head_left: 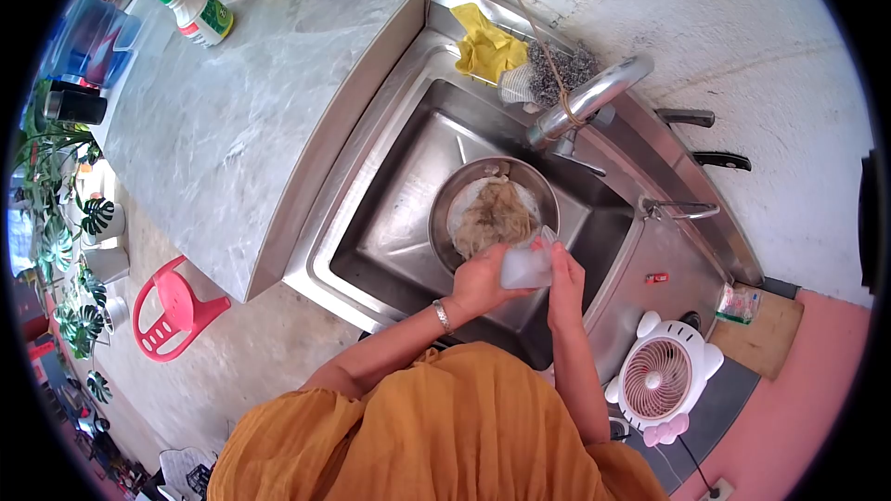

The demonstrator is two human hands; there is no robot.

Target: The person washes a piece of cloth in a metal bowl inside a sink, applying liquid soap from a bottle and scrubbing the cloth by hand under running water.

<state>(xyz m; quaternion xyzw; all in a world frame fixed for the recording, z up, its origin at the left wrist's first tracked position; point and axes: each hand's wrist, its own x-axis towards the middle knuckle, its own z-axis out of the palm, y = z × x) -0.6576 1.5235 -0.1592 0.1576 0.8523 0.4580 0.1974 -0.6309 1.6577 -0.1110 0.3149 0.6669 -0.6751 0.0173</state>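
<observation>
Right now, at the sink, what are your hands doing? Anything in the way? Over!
Left hand, right hand: both on the cloudy container. Metal bowl: in the sink, brown clump inside. Tap: beyond the bowl, clear of both hands.

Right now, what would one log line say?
left hand: on whitish item | right hand: on whitish item | bowl: in sink
</observation>
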